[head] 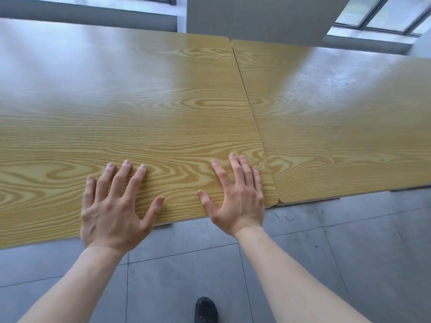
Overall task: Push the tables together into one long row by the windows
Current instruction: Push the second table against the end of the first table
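Head view: left hand [114, 206] and right hand [236, 194] lie flat, fingers spread, on the near edge of the left table [140, 101]. The right table [338, 117] apparently abuts its right edge, beneath the windows [382, 12]. No legible writing.

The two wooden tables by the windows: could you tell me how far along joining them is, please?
Done: the left table and right table meet along a thin seam below the windows. In hand: the left hand and right hand lie flat, open, on the left table's near edge. Left: the near edges sit slightly out of line; further tables are out of view.
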